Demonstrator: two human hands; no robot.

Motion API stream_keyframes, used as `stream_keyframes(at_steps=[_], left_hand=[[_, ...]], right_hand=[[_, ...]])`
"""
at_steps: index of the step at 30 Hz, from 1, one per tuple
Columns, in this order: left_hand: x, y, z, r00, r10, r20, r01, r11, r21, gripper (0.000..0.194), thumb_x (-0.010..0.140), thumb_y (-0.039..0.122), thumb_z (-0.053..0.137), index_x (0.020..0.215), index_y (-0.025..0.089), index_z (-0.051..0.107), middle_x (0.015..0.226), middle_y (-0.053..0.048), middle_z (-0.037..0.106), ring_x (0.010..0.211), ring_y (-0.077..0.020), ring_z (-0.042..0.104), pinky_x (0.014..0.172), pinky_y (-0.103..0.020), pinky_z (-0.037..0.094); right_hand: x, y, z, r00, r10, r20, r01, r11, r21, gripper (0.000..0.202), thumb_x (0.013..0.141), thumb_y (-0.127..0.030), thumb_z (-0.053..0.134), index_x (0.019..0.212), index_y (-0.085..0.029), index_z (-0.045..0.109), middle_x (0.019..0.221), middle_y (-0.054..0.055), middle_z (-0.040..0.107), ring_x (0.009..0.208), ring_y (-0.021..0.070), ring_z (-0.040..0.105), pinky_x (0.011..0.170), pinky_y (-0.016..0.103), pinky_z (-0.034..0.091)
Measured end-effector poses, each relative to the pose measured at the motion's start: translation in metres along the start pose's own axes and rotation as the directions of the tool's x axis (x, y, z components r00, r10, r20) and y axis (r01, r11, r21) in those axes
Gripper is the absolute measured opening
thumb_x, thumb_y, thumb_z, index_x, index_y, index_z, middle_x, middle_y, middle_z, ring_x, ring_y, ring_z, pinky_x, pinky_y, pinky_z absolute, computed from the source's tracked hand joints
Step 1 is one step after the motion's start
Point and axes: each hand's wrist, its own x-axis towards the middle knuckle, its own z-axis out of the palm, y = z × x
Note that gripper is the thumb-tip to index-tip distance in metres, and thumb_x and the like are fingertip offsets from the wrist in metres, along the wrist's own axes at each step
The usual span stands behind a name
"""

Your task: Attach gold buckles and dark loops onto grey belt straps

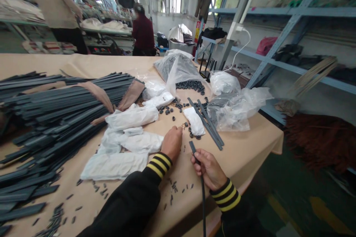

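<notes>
My right hand is closed around a dark grey strap, pinching it near its upper end. The strap's tip stands out past the fingers, and its long part hangs down over the table's front edge. My left hand is closed, with a small gold-coloured metal buckle at its fingertips; the exact shape of the piece is too small to tell. Small dark loops lie just beyond, beside a white packet. Two more dark straps lie flat to the right.
A big bundle of dark straps, tied with brown cloth, covers the left side. White packets lie beside it. Plastic bags and a heap of dark loops stand farther back. Blue shelving is at right; two people work behind.
</notes>
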Motion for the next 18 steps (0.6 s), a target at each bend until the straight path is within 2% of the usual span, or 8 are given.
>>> stream_keyframes(at_steps=[2, 4, 5, 7, 8, 10, 15, 18], left_hand=[[-0.018, -0.006, -0.012, 0.999, -0.037, 0.016, 0.037, 0.998, -0.057, 0.016, 0.078, 0.014, 0.040, 0.079, 0.015, 0.056, 0.077, -0.008, 0.059, 0.073, -0.0189, 0.058, 0.067, -0.031, 0.044], [-0.041, -0.007, -0.023, 0.992, -0.100, 0.077, 0.117, 0.957, -0.266, 0.014, 0.077, 0.020, 0.042, 0.078, 0.015, 0.055, 0.069, -0.004, 0.059, 0.064, -0.0165, 0.058, 0.060, -0.028, 0.045], [-0.053, -0.007, -0.029, 0.982, -0.143, 0.125, 0.184, 0.882, -0.435, 0.014, 0.077, 0.023, 0.044, 0.080, 0.014, 0.055, 0.067, -0.003, 0.059, 0.061, -0.0155, 0.058, 0.057, -0.027, 0.046], [-0.077, -0.005, -0.038, 0.957, -0.209, 0.200, 0.289, 0.658, -0.696, 0.017, 0.074, 0.028, 0.051, 0.081, 0.013, 0.055, 0.066, -0.002, 0.059, 0.058, -0.0137, 0.057, 0.055, -0.024, 0.046], [-0.087, -0.005, -0.041, 0.948, -0.232, 0.219, 0.314, 0.562, -0.765, 0.018, 0.072, 0.029, 0.055, 0.081, 0.013, 0.056, 0.065, -0.001, 0.059, 0.058, -0.0129, 0.056, 0.055, -0.023, 0.046], [-0.103, -0.005, -0.045, 0.940, -0.259, 0.223, 0.326, 0.483, -0.813, 0.019, 0.069, 0.030, 0.060, 0.078, 0.014, 0.058, 0.064, 0.000, 0.058, 0.057, -0.0116, 0.055, 0.055, -0.022, 0.045], [-0.125, -0.013, -0.043, 0.937, -0.249, 0.244, 0.339, 0.485, -0.806, 0.021, 0.066, 0.035, 0.064, 0.073, 0.016, 0.063, 0.060, -0.001, 0.061, 0.055, -0.0122, 0.054, 0.054, -0.022, 0.045], [-0.136, -0.016, -0.037, 0.931, -0.270, 0.245, 0.354, 0.513, -0.782, 0.022, 0.063, 0.038, 0.065, 0.073, 0.018, 0.065, 0.058, -0.001, 0.062, 0.053, -0.0145, 0.057, 0.052, -0.023, 0.048]], right_hand=[[0.000, -0.001, 0.004, 0.999, 0.037, 0.028, -0.034, 0.995, -0.097, 0.022, 0.072, -0.032, 0.059, 0.079, -0.016, 0.046, 0.063, -0.004, 0.052, 0.036, 0.0006, 0.029, 0.031, 0.012, 0.016], [-0.002, -0.001, 0.008, 0.997, 0.051, 0.059, -0.037, 0.978, -0.206, 0.021, 0.075, -0.033, 0.055, 0.083, -0.017, 0.044, 0.057, -0.007, 0.048, 0.033, 0.0005, 0.021, 0.030, 0.013, 0.011], [-0.004, 0.000, 0.010, 0.996, 0.036, 0.080, -0.014, 0.965, -0.263, 0.020, 0.076, -0.034, 0.053, 0.084, -0.018, 0.044, 0.054, -0.008, 0.046, 0.033, 0.0009, 0.020, 0.030, 0.013, 0.012], [-0.008, 0.002, 0.015, 0.991, -0.028, 0.134, 0.078, 0.920, -0.384, 0.020, 0.080, -0.036, 0.049, 0.085, -0.017, 0.046, 0.050, -0.009, 0.043, 0.034, 0.0023, 0.024, 0.033, 0.014, 0.018], [-0.010, 0.003, 0.018, 0.985, -0.054, 0.166, 0.123, 0.890, -0.439, 0.020, 0.081, -0.036, 0.048, 0.084, -0.016, 0.047, 0.049, -0.008, 0.043, 0.035, 0.0032, 0.028, 0.035, 0.015, 0.022], [-0.016, 0.004, 0.023, 0.971, -0.062, 0.231, 0.179, 0.830, -0.528, 0.020, 0.082, -0.034, 0.046, 0.083, -0.015, 0.050, 0.049, -0.007, 0.044, 0.040, 0.0049, 0.035, 0.040, 0.016, 0.029], [-0.029, 0.003, 0.029, 0.949, 0.027, 0.314, 0.204, 0.708, -0.676, 0.013, 0.080, -0.025, 0.046, 0.080, -0.014, 0.054, 0.051, -0.005, 0.046, 0.044, 0.0064, 0.040, 0.045, 0.018, 0.032], [-0.035, 0.003, 0.031, 0.954, 0.007, 0.301, 0.245, 0.564, -0.789, 0.011, 0.076, -0.021, 0.048, 0.074, -0.014, 0.056, 0.053, -0.004, 0.046, 0.046, 0.0068, 0.040, 0.044, 0.018, 0.028]])
